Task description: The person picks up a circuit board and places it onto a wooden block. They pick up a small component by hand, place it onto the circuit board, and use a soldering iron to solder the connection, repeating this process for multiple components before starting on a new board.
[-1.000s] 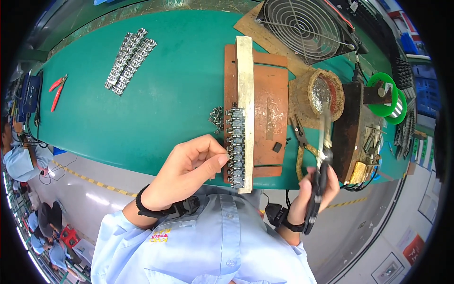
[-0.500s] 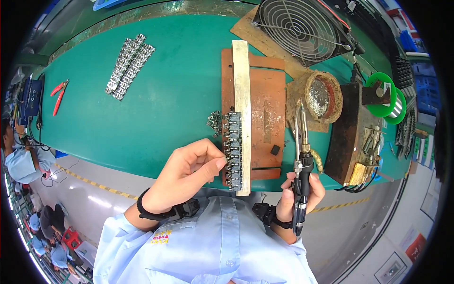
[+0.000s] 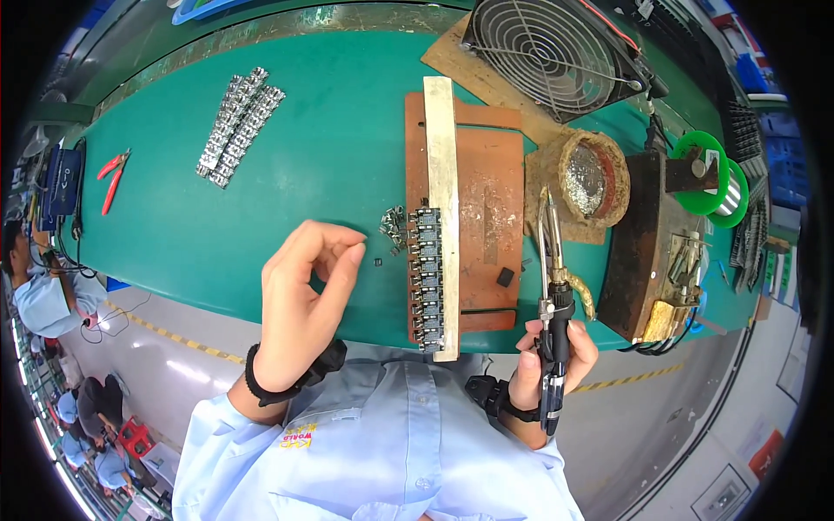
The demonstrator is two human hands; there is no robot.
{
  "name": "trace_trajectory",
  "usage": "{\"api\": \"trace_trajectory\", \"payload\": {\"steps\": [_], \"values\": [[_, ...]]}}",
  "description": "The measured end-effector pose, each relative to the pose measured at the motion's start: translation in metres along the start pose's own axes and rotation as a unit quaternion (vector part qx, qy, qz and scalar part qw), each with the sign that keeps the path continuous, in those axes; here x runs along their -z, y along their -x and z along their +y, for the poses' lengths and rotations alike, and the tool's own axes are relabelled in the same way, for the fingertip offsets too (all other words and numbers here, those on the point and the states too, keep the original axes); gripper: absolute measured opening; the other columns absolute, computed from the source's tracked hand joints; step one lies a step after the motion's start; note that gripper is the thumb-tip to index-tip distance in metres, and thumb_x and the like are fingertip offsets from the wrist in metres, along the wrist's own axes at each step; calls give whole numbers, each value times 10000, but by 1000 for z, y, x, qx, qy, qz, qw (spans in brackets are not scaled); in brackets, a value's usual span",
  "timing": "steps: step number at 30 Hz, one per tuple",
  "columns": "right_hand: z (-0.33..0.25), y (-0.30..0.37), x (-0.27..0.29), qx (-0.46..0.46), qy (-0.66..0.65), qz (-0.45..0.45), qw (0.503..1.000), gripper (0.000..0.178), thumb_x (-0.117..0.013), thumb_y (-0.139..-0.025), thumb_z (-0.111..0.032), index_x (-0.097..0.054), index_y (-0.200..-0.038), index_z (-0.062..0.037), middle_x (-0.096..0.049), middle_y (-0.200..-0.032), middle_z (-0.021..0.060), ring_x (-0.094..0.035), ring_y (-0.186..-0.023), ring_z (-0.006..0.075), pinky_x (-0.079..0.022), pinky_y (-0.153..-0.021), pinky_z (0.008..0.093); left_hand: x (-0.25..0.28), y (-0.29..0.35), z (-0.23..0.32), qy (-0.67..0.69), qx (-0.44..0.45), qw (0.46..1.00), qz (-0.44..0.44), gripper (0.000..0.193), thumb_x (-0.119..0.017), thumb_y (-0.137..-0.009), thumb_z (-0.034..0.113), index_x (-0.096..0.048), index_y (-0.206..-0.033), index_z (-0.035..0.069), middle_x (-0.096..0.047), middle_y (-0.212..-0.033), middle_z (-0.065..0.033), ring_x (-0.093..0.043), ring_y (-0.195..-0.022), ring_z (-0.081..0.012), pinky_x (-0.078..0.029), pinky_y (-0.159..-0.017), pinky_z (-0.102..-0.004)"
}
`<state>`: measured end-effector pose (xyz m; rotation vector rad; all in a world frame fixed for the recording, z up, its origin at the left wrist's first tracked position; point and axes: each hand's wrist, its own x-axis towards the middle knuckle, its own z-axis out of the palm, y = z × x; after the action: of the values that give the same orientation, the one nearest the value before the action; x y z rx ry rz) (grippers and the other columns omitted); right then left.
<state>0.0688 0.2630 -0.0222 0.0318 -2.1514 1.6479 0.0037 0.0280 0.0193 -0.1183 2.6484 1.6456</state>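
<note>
My left hand hovers over the green mat, left of a row of small black components. Its thumb and index fingertip come together, and anything between them is too small to see. Beside those fingertips a tiny dark part lies on the mat, with a pile of small metallic parts just beyond. The row of components sits along a pale bar on a reddish-brown board. My right hand grips a black-handled soldering iron, its tip pointing away from me, with a thin metal tube alongside.
A round pot with silvery contents and a fan stand at the back right. Green solder spools sit on a dark box. Far left are red-handled cutters and metallic strips. Other people sit beyond the left edge.
My left hand has moved left, away from the row of components, and the tiny dark part on the mat now shows. The right hand and soldering iron have barely moved.
</note>
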Motion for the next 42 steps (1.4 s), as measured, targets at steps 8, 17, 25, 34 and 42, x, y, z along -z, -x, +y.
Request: {"api": "trace_trajectory", "payload": {"steps": [8, 17, 25, 34, 42], "values": [[1, -1, -2, 9, 10, 4, 1000, 570, -674, -743, -289, -366, -1167, -67, -511, -940, 146, -522, -640, 152, -431, -527, 228, -8, 4, 14, -126, -58, 990, -9, 173, -622, -690, -49, -549, -839, 1, -527, -769, -78, -496, -608, -180, -402, -520, -279], [2, -1, -3, 5, -5, 4, 1000, 560, -677, -742, -259, -372, -1160, -45, -524, -923, 153, -527, -648, 152, -437, -535, 231, -1, 14, 6, -60, -53, 997, -23, 115, -576, -747, -72, -565, -851, -24, -569, -850, -75, -529, -679, -122, -430, -590, -240], [-2, -4, -8, -5, 2, 0, 1000, 516, -651, -761, -193, -371, -1159, -20, -558, -884, 163, -510, -635, 133, -428, -563, 226, 9, 35, 6, 178, 63, 973, -135, 80, -560, -788, -55, -584, -859, -29, -596, -869, -76, -554, -745, -108, -453, -626, -231], [-3, -5, -8, 22, 14, -20, 999, 458, -610, -779, -117, -382, -1162, -12, -560, -889, 158, -503, -641, 116, -427, -604, 223, 2, 49, 6, 340, 179, 902, -196, 85, -574, -804, -19, -528, -872, 5, -587, -869, -77, -550, -752, -106, -445, -672, -224], [-5, -5, -8, 29, 18, -26, 999, 447, -601, -780, -93, -384, -1162, -9, -562, -911, 158, -507, -660, 110, -427, -629, 221, -7, 49, 3, 369, 163, 893, -201, 92, -576, -813, -12, -502, -864, 10, -578, -863, -59, -547, -770, -90, -441, -690, -218]]}}
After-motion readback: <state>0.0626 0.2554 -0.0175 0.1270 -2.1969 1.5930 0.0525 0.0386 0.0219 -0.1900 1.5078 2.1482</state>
